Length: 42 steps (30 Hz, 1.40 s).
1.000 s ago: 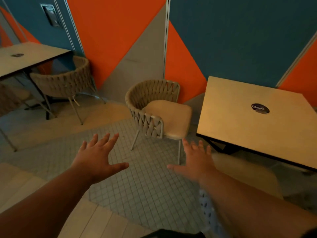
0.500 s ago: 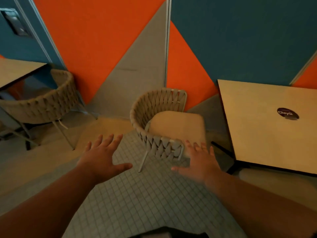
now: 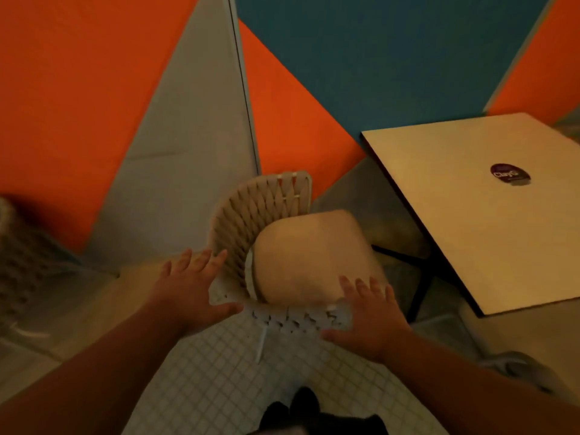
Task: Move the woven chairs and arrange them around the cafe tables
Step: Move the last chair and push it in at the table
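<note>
Orange, grey and teal wall panels [image 3: 78,89] are filling the far half of the scene, meeting in slanted seams. Below them a floor of small pale square tiles [image 3: 204,381] is running toward the near edge. At the right a square cafe table [image 3: 455,215] with a light wooden top is standing on dark legs. The woven chair [image 3: 248,215] is sitting in the middle, on the tiles just left of the table and close to the wall. Its curved rope-woven back is wrapping round the far, left and near sides, and its open front is facing right, toward the table. A beige seat cushion [image 3: 307,255] is lying inside that curve. A second woven chair [image 3: 18,265] is showing only in part, blurred, at the left edge, well apart from the first. Both bare arms are reaching in from the near edge, palms down. The left hand [image 3: 188,293] is hovering just beside the left bend of the chair's back, fingers spread wide and thumb pointing right toward the woven rim; whether it is touching cannot be told. The right hand [image 3: 370,315] is lying over the near right end of the rim, fingers straight and spread, fingertips overlapping the cushion's near edge. A small dark round sticker [image 3: 510,174] is sitting on the table top.
</note>
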Each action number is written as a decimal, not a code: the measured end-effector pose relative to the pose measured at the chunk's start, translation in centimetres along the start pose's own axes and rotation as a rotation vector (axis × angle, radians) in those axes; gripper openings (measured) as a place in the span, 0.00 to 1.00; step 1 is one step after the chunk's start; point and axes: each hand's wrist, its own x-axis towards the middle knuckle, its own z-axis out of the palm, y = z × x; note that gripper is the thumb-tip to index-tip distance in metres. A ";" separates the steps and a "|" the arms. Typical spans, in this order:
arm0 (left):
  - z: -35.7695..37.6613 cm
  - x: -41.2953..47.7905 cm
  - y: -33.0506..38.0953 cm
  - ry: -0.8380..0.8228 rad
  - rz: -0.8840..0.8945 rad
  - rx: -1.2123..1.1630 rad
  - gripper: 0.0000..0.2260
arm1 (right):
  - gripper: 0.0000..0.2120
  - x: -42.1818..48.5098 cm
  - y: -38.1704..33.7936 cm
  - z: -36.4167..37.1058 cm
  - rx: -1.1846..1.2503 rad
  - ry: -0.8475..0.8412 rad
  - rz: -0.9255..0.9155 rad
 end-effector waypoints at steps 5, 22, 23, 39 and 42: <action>-0.6 8.2 -4.5 -0.033 0.066 0.006 0.60 | 0.63 6.6 -2.0 -1.4 -0.001 -0.029 0.080; -1.4 32.5 -14.2 -0.161 0.739 0.196 0.56 | 0.65 12.1 -16.7 3.1 0.239 0.130 0.721; -1.9 33.0 -14.7 -0.166 0.762 0.212 0.54 | 0.66 12.0 -18.4 3.0 0.279 0.151 0.753; -0.9 36.4 -17.3 -0.227 0.971 0.288 0.57 | 0.65 13.5 -31.8 3.5 0.492 0.162 0.946; -0.7 40.0 -17.2 -0.228 0.998 0.350 0.55 | 0.64 15.4 -32.8 3.6 0.526 0.171 1.020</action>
